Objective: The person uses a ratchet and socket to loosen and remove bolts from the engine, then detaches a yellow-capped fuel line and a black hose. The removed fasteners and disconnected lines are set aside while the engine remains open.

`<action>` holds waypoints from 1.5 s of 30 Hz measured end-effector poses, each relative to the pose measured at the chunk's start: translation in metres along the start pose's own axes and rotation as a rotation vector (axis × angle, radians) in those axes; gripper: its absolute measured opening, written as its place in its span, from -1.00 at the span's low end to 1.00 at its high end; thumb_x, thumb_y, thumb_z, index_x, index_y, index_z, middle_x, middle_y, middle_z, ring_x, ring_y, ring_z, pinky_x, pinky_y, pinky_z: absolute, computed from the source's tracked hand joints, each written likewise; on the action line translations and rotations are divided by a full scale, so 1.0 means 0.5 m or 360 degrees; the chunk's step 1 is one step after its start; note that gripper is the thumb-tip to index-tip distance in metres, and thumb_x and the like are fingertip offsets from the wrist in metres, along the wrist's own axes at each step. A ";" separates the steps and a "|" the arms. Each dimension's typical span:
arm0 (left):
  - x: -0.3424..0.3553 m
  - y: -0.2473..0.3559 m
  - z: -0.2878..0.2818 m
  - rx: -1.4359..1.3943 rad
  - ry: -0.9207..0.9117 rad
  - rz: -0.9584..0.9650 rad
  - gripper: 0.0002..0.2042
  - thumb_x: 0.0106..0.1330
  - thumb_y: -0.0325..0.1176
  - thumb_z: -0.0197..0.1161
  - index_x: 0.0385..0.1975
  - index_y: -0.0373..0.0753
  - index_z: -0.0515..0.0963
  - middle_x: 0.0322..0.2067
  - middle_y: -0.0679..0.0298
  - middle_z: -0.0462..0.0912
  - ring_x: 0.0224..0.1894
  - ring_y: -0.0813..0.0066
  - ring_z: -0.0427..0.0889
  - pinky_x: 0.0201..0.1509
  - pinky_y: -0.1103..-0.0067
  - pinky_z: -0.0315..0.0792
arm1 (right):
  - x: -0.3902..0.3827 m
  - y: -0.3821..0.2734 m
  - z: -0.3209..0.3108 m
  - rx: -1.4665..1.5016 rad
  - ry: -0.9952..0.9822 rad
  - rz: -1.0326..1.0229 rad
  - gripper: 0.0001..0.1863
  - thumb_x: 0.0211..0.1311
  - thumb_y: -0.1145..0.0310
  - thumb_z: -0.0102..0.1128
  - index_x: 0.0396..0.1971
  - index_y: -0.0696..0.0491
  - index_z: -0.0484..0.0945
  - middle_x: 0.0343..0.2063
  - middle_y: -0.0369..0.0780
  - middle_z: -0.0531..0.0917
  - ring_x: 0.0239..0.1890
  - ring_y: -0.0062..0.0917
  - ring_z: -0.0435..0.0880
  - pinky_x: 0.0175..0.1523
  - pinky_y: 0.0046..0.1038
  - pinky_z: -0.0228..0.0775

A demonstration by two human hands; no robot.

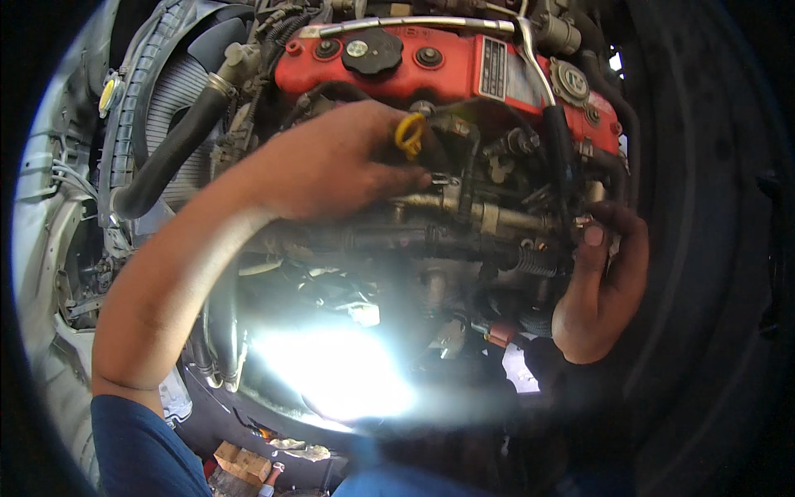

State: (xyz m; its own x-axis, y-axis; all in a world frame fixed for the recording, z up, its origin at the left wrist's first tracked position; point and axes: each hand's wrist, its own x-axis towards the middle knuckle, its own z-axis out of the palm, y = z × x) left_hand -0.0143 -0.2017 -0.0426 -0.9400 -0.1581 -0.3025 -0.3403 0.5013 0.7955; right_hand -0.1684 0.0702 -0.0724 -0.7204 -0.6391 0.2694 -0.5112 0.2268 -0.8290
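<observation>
My left hand [356, 166] reaches over the engine, fingers curled and partly hidden beside the yellow dipstick loop [410, 132]; its thumb lies by a small metal bracket [445, 179], and what it grips is unclear. At the right, my right hand [609, 248] pinches a small metal fitting [583, 222] just below a vertical black hose [556, 141]. Above both hands sits a red valve cover [451, 79] with a black oil cap [371, 51], crossed at the top by a metal tube [414, 23].
A radiator [182, 149] and thick black hose [161, 166] are at the left, beside the car body [41, 248]. Metal pipes cross under my hands. Bright light glares up through the bay below, near wooden blocks [240, 460].
</observation>
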 end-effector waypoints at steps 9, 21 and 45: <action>-0.007 0.014 0.003 0.0032 -0.0103 -0.0066 -0.69 0.52 -0.29 0.31 0.14 -0.31 0.60 -0.12 -0.03 0.77 -0.05 0.13 0.76 0.11 0.35 0.54 | -0.003 -0.013 0.005 0.0019 0.0006 0.0060 -0.70 0.62 0.24 0.10 0.01 0.20 0.56 -0.20 -0.21 0.64 -0.19 -0.57 0.55 0.01 -0.51 0.37; -0.032 0.062 -0.011 0.0607 -0.0294 -0.0301 -0.69 0.51 -0.19 0.29 0.00 -0.33 0.59 -0.04 -0.16 0.71 0.09 -0.25 0.64 0.18 0.06 0.50 | -0.008 -0.008 -0.005 -0.0036 -0.0006 0.0099 -0.66 0.57 0.22 0.08 -0.02 0.25 0.54 -0.24 -0.06 0.70 -0.19 -0.40 0.68 0.01 -0.38 0.48; 0.005 0.025 -0.013 0.0292 -0.0338 -0.0098 -0.43 0.47 -0.09 0.36 0.39 -0.26 0.52 0.00 -0.16 0.71 0.10 -0.13 0.68 0.22 0.20 0.49 | -0.016 0.000 0.031 0.0546 0.0723 0.0047 -0.46 0.63 -0.13 0.04 -0.02 0.15 0.44 -0.30 -0.18 0.53 -0.44 -0.63 0.48 -0.45 -0.60 0.33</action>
State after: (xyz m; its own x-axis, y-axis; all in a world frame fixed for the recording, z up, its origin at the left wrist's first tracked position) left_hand -0.0212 -0.2016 -0.0301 -0.8845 -0.0212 -0.4661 -0.3682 0.6451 0.6696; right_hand -0.1555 0.0639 -0.0818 -0.9000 -0.2386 0.3647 -0.3611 -0.0605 -0.9306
